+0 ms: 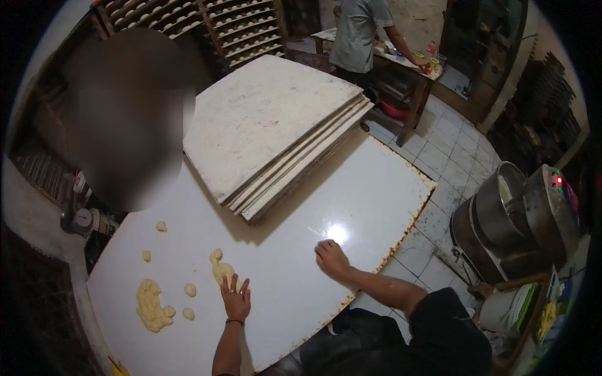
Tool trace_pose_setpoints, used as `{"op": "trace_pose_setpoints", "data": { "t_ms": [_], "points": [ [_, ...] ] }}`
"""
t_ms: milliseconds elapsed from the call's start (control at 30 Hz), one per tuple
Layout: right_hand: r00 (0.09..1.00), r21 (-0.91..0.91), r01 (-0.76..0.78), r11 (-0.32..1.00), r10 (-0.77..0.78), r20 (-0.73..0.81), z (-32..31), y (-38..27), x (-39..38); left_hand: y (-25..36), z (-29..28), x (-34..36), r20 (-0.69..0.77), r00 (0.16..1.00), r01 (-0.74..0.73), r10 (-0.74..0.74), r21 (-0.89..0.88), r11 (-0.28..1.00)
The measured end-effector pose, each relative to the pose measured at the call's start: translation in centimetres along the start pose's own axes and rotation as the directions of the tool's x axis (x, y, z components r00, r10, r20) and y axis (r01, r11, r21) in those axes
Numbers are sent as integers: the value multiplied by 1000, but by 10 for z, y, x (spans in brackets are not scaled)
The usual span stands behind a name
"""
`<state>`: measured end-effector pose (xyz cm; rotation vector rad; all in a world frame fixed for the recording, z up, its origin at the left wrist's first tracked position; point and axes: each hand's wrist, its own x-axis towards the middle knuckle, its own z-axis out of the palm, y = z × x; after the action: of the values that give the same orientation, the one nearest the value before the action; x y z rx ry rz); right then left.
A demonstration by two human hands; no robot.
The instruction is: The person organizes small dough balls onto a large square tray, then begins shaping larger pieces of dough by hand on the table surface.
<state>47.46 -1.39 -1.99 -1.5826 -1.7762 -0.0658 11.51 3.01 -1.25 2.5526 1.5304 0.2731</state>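
Note:
My left hand reaches over the white table with its fingers spread. Its fingertips touch the near end of a long, pale yellow strip of dough. My right hand rests farther right on the tabletop, its fingers curled closed; whatever lies inside or under it is hidden. Left of my left hand are two small dough balls, one above the other. Beyond them sits a large, lumpy mass of dough. Two more small dough pieces, one nearer and one farther, lie toward the far left.
A stack of floured boards covers the table's far part. A dial scale stands at the left edge. On the right are a metal mixer and a shelf with containers. Another person works at a back table, near racks of dough balls.

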Motion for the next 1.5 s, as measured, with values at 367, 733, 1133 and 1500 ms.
{"op": "trace_pose_setpoints", "data": {
  "t_ms": [367, 733, 1133, 1500],
  "points": [
    [961, 131, -268, 955, 274, -34, 8, -15, -4, 2, -3, 0, -3, 1000, -16, 16, 3, 1000],
    [943, 84, -328, 941, 332, -35, 15, -92, -19, -14, 8, -3, 7, 999, -45, 44, 52, 998],
    [925, 80, -370, 926, 358, 130, 7, -134, -60, -34, 19, -15, -349, 936, -55, -48, -281, 958],
    [357, 453, -889, 58, 710, 608, 86, -177, 20, -37, 10, -10, -280, 942, 49, -185, -433, 900]
  ]
}}
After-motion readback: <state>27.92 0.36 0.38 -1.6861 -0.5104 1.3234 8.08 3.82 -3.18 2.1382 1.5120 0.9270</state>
